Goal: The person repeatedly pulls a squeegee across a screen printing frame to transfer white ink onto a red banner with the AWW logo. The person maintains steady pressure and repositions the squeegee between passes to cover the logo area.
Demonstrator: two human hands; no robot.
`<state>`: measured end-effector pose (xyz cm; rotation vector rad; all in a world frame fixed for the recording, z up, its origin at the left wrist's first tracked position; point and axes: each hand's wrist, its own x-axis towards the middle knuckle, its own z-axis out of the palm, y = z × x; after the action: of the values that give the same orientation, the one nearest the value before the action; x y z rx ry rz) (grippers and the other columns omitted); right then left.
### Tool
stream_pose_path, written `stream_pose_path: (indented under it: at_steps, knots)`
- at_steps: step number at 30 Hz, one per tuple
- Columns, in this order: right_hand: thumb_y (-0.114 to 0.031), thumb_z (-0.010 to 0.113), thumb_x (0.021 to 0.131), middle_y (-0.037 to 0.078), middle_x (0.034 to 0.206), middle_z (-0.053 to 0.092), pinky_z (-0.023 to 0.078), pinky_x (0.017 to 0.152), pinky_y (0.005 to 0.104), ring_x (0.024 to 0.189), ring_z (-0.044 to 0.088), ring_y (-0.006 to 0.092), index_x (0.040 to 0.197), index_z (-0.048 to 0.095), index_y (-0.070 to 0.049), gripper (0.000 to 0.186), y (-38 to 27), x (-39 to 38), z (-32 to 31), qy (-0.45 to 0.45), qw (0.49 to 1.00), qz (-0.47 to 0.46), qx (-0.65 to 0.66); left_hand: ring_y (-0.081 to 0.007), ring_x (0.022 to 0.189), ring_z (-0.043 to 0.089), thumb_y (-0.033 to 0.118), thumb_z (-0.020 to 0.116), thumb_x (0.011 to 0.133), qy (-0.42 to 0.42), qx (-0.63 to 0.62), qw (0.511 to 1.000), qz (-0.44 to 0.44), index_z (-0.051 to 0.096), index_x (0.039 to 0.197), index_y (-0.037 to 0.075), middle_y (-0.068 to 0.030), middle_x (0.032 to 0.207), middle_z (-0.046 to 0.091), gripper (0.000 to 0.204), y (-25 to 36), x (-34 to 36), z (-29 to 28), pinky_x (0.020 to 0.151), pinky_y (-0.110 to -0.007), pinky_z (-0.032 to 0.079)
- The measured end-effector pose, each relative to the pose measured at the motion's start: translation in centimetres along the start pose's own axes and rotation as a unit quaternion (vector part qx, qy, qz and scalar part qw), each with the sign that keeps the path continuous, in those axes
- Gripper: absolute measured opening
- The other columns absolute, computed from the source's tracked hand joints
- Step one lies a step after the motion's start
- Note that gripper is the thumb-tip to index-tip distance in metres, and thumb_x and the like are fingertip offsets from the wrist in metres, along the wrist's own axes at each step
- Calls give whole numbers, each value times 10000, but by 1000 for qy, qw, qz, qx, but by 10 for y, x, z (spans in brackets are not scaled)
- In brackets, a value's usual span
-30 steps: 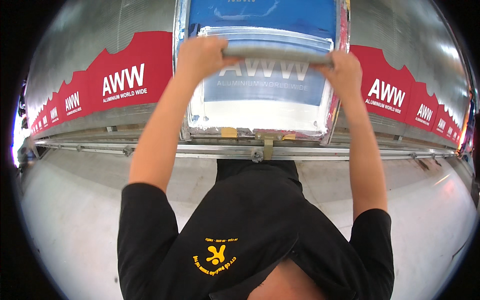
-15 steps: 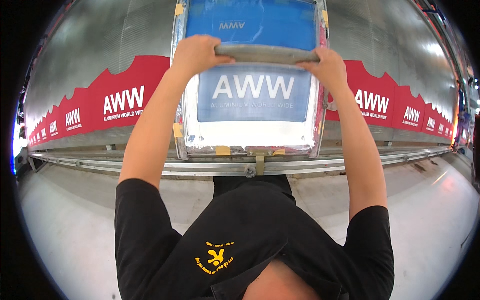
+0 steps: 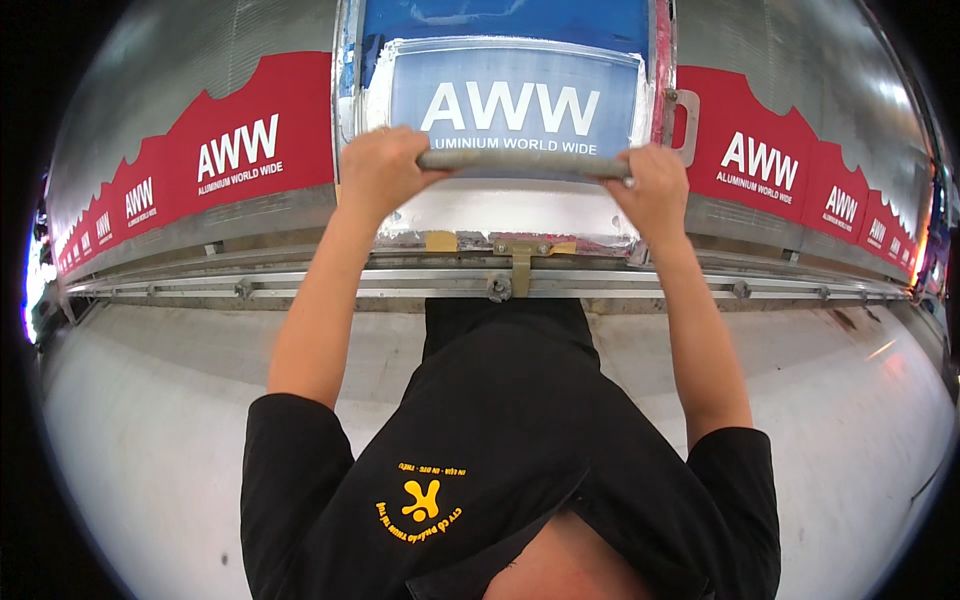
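Observation:
A squeegee (image 3: 525, 163) with a long grey handle lies level across a framed printing screen (image 3: 663, 45). My left hand (image 3: 385, 172) is closed round its left end and my right hand (image 3: 648, 192) round its right end. Beyond the squeegee, the pale blue stencil area (image 3: 610, 95) shows large white lettering, with a smaller line of letters just past the handle. White ink (image 3: 510, 207) covers the near part of the screen and edges the stencil. The blade's lower edge is hidden under the handle.
Red cut fabric pieces (image 3: 180, 165) with white lettering lie in a row on the grey table to both sides of the screen. A metal rail (image 3: 400, 284) runs along the table's near edge, with a bracket (image 3: 521, 268) at the screen's near side. Pale floor (image 3: 160, 400) lies below.
Both hands have drawn the squeegee toward me, from the stencil's far side to its near side. The view has shifted, so the table sits higher in the picture.

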<state>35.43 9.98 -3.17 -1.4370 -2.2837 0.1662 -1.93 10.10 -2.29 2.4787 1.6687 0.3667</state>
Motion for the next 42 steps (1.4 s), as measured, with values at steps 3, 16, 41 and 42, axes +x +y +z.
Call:
stream_pose_path:
  at_steps: [3, 16, 41, 42]
  knots:
    - [-382, 949, 681, 82, 791, 632, 468, 697, 433, 768, 608, 303, 780, 626, -75, 456, -15, -28, -10, -29, 999, 17, 8, -267, 633, 651, 644, 869, 716, -25, -18, 1000, 1, 661, 661, 113, -49, 645, 632, 573, 16, -29, -7, 554, -390, 504]
    - [-533, 801, 908, 124, 844, 725, 524, 730, 371, 791, 667, 201, 1028, 767, 32, 578, -6, 45, -44, -318, 885, 271, 203, -367, 859, 759, 709, 877, 644, -367, -136, 917, -71, 816, 952, -19, -221, 853, 766, 793, -29, 29, -50, 798, -433, 592]
    - [-329, 764, 1005, -46, 701, 480, 264, 440, 245, 503, 356, 44, 1204, 689, -72, 334, 33, 59, -40, 61, 736, 506, 446, -295, 1107, 715, 321, 799, 868, -180, -156, 969, -60, 775, 1197, 240, -27, 1127, 766, 340, 3, 26, -34, 927, -477, 586]
    - [-329, 762, 1006, -47, 709, 481, 267, 441, 241, 507, 359, 39, 1232, 684, -54, 365, 36, 54, -44, 64, 736, 500, 452, -289, 1150, 694, 300, 802, 877, -168, -135, 974, -67, 769, 1224, 266, -5, 1188, 751, 350, 18, -3, -35, 958, -495, 576]
